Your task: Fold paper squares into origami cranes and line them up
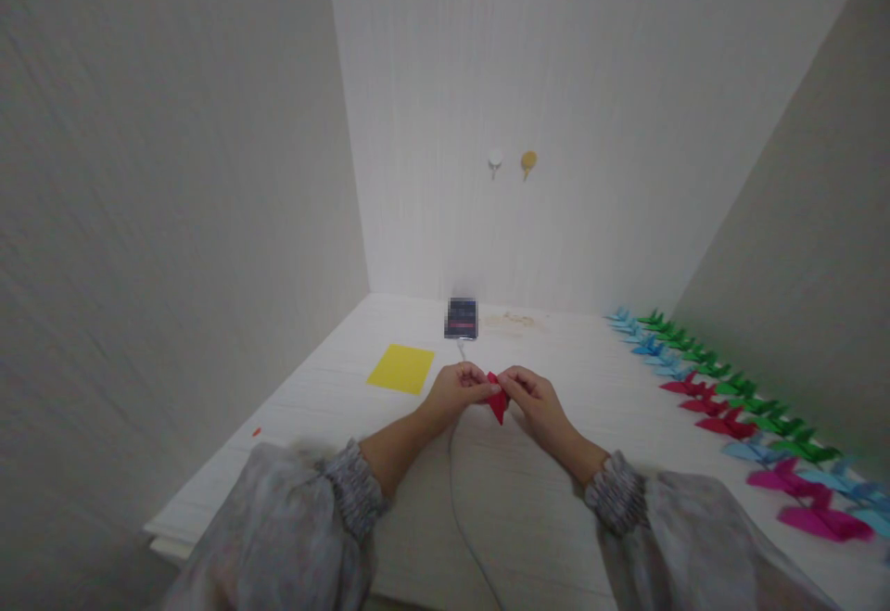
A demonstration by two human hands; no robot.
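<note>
A small folded piece of red paper hangs between my two hands above the white table. My left hand pinches its left side with closed fingers. Its right side is pinched by my right hand, fingers closed too. Both wrists show gathered grey sleeves. The paper's lower tip points down towards the table.
A yellow paper square lies flat to the left. A dark phone stands at the back with a white cable running towards me. Several folded paper cranes, blue, green, red and magenta, line the right edge. Two wall hooks hang above.
</note>
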